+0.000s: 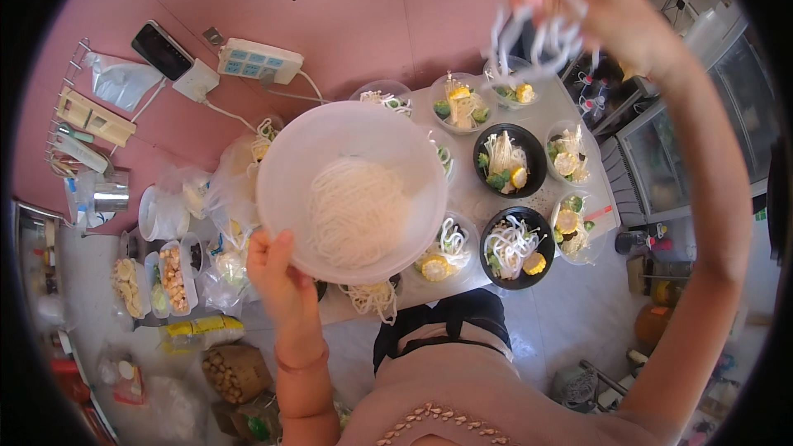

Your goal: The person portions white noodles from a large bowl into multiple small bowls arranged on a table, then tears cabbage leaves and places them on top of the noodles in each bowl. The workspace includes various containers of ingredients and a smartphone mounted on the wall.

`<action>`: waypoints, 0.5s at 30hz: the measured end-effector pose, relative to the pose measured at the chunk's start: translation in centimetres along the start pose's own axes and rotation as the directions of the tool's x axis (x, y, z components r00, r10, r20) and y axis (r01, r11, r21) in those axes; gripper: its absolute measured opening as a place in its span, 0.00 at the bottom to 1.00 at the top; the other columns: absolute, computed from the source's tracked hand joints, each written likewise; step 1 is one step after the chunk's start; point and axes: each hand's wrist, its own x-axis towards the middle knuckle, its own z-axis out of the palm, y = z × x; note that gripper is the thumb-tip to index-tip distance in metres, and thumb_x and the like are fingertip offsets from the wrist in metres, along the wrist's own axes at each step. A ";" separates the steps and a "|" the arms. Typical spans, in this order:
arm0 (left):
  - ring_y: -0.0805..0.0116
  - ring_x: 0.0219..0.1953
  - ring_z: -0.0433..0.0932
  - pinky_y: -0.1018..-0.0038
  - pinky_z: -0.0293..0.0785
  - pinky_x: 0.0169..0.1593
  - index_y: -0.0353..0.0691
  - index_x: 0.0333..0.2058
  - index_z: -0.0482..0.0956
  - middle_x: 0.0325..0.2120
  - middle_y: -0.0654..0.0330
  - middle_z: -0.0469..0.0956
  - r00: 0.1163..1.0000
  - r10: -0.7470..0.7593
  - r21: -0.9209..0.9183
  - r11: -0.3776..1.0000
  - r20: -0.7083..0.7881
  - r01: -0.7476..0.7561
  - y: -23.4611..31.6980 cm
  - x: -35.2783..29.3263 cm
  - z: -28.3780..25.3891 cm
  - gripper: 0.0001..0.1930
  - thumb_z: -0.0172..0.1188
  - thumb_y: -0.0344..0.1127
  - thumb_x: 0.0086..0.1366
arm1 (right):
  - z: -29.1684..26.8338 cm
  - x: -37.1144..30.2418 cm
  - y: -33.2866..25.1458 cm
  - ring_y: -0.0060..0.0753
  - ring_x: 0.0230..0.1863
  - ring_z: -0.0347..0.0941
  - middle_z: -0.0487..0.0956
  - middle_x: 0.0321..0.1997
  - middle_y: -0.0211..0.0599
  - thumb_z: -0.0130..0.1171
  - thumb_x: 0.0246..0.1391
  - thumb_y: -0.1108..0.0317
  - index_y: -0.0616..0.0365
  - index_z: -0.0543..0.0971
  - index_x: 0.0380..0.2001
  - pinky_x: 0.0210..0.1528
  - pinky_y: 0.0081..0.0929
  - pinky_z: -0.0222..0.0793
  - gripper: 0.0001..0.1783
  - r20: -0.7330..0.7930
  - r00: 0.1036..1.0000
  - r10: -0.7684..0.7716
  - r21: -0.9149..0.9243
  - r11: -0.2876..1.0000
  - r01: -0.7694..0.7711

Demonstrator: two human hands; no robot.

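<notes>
Nearest, lower centre: wearer's pale top (446, 396), cut off by the bottom edge. Left grip (277, 272), left of centre, pinches the lower left rim of a large translucent bowl (285, 149), thumb at the rim, fingers partly hidden. Fine white noodles (359, 211) lie in the bowl. Right grip (582, 4), upper right, motion-blurred, pinches thick white strands (545, 45); exact fingertip contact hard to make out. Strands dangle in the air, overlapping a clear bowl (535, 91) in view; height above it cannot be told.

Below, centre to right: pale counter (541, 200), its left part largely covered by the translucent bowl. Two black bowls (538, 167) right of centre; both hold corn, the lower also white strands, the upper enoki and broccoli. Clear bowls around them; several behind the translucent bowl show only in part.

Left, lower: tray of tan cubes (175, 279) beside other tubs; plastic bags nearby, contents unclear. Upper left: power strip (260, 62) against pink surface (330, 0). Far right: glass-doored cabinet (677, 132), partly hidden by the right forearm.
</notes>
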 end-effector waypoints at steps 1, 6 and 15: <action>0.84 0.14 0.64 0.85 0.55 0.15 0.43 0.28 0.67 0.21 0.66 0.75 1.000 0.006 0.009 1.000 -0.005 -0.005 0.0 -0.1 -0.2 0.09 0.60 0.27 0.61 | 1.8 -0.6 2.7 0.09 0.26 0.69 0.78 0.31 0.20 0.55 0.63 0.57 0.51 0.79 0.35 0.23 0.09 0.62 0.11 -0.033 0.999 0.002 0.095 0.995 0.001; 0.85 0.16 0.65 0.86 0.53 0.15 0.44 0.29 0.68 0.23 0.66 0.76 0.999 0.032 0.047 0.998 -0.014 -0.031 1.1 -1.1 -1.2 0.07 0.59 0.30 0.62 | 7.5 -4.3 18.0 0.15 0.30 0.70 0.77 0.28 0.22 0.51 0.60 0.70 0.56 0.79 0.33 0.31 0.16 0.65 0.07 0.200 0.925 0.324 0.195 0.912 -0.361; 0.85 0.20 0.68 0.88 0.55 0.18 0.43 0.37 0.72 0.29 0.67 0.77 0.993 0.057 0.102 0.994 -0.104 -0.046 2.7 -3.1 -2.7 0.07 0.58 0.34 0.62 | 11.6 -7.4 25.9 0.46 0.42 0.78 0.76 0.49 0.50 0.61 0.50 0.74 0.56 0.76 0.49 0.41 0.38 0.75 0.20 0.080 0.996 -0.038 -0.402 0.913 0.067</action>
